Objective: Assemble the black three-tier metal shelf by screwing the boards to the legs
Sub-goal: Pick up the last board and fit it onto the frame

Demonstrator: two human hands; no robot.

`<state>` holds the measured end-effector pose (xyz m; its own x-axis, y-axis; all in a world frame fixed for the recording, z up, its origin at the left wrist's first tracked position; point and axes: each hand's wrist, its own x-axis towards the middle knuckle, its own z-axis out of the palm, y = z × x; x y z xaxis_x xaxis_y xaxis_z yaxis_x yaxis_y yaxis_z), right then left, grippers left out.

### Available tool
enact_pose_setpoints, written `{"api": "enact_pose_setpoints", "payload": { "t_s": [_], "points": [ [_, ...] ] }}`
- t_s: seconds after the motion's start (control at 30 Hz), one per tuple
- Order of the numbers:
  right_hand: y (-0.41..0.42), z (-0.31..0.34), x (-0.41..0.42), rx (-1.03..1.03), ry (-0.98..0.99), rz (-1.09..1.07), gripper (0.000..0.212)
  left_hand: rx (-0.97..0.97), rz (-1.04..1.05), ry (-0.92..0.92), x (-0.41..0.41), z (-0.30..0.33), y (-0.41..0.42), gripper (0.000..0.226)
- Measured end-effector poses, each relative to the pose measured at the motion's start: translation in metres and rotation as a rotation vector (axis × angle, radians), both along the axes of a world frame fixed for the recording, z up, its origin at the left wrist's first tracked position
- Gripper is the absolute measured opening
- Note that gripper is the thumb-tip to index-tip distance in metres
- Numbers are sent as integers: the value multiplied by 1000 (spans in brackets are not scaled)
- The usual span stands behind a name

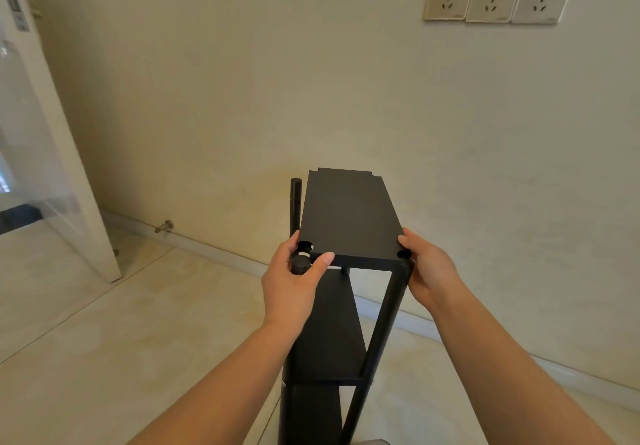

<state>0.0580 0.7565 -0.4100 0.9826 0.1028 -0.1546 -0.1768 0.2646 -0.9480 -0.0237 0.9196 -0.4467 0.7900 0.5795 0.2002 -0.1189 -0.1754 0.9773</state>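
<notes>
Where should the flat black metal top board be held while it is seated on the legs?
By the two near corners of the flat black metal top board, one hand from each side, as the left hand and right hand do: its long narrow shape leaves those notched corners nearest and free.

Your left hand (294, 283) and right hand (431, 276), head view. Both forearms enter from the lower edge and are bare to the frame's limit: no sleeve, glove, watch, ring or band is worn. Fingernails are short and unpainted, as your left thumb shows.
</notes>
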Motion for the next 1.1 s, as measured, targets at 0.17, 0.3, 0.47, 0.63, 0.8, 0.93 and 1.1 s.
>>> {"api": "enact_pose_setpoints", "payload": {
  "t_s": [0.17, 0.3, 0.47, 0.63, 0.8, 0.93, 1.1],
  "points": [
    [-13, 1, -11, -39, -47, 26, 33, -1, -34, -20, -6, 2, -8, 55],
    [-16, 2, -12, -101, -60, 60, 35, 16, -16, -27, -12, 3, -11, 53],
    [-17, -1, -11, -63, -54, 99, 32, 31, 21, -23, -16, 1, -14, 55],
    [-17, -1, -5, -8, -47, 131, 32, 54, 34, -33, -12, 1, -15, 58],
    [-20, 3, 4, -12, -81, 131, 34, 62, 30, -49, -8, 4, -21, 64],
    [-21, 10, 14, -33, -107, 145, 34, 66, 39, -120, -5, 13, -23, 64],
    [-18, 9, 24, -66, -63, 144, 31, 68, 98, -104, -10, 8, -29, 63]
  ]
}}
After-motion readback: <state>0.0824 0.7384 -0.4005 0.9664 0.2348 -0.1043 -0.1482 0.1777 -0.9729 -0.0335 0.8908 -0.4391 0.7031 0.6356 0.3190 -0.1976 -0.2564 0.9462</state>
